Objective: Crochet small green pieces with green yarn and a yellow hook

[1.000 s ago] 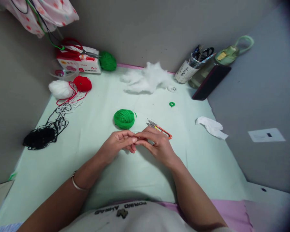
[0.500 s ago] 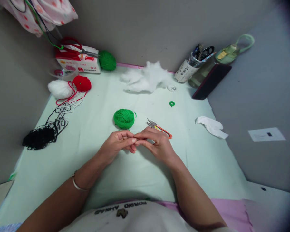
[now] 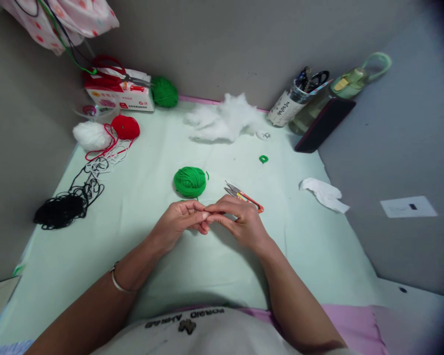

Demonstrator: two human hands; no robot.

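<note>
My left hand (image 3: 179, 220) and my right hand (image 3: 239, 219) meet over the middle of the table, thumbs and forefingers pinched together tip to tip. Whatever lies between the fingertips is too small and covered to make out. Just beyond my left fingers rests a ball of green yarn (image 3: 190, 182); a bit of its strand drops toward that hand and vanishes behind it. Thread snips (image 3: 249, 199) with orange handles lie right behind my right hand, partly covered by it. Farther back on the right is a small green crocheted ring (image 3: 263, 159).
White stuffing (image 3: 225, 118) lies at the back. Black yarn (image 3: 61, 209), red yarn (image 3: 126, 127) and white yarn (image 3: 92, 136) are on the left, near a box (image 3: 120, 96) with scissors (image 3: 128, 79). A pen cup (image 3: 286, 106), bottle (image 3: 350, 83), phone (image 3: 324, 125) and white tissue (image 3: 323, 194) stand or lie right.
</note>
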